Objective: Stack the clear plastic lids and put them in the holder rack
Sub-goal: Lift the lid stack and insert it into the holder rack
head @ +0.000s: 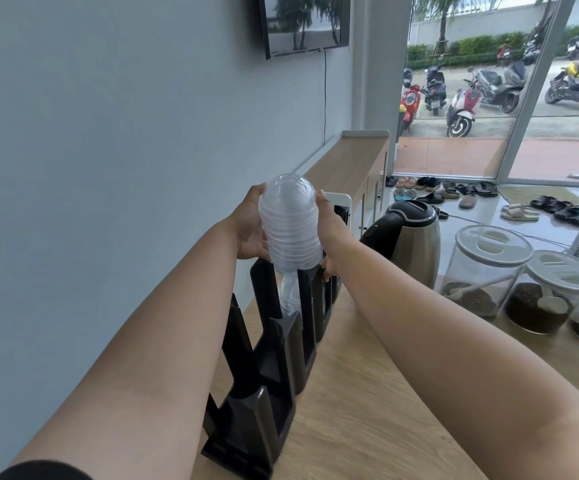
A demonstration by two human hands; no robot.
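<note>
- Wooden, pale brown counter top (367, 393) fills the lower middle and lower right of the frame. It holds the other things.
- A plain grey-blue wall (108, 133) covers the left side. A dark flat screen (303, 24) hangs on it at the top middle.
- A big glass window (471, 98) is at the upper right. Parked scooters (461, 105) show through it, and shoes and sandals (454, 195) lie on the shiny floor just inside.
- The black plastic holder rack (264, 375) with tall dividers runs from the bottom middle up toward the centre, close to the wall. A few clear lids (290, 296) already sit in one of its slots.
- A shiny metal kettle with a black lid and handle (409, 237) stands on the counter, right of the rack.
- Three clear round jars with white lids (489, 268) stand at the right edge, with dark stuff at the bottom.
- The tall stack of clear plastic dome lids (290, 223) is in the centre of the frame, held upright above the rack. Its bottom end sits right at the top of the slot with the other lids.
- The left hand (251, 230) holds the left side of the stack, fingers curled round it.
- The right hand (329, 233) holds the right side of the stack, fingers curled round the back of it.
</note>
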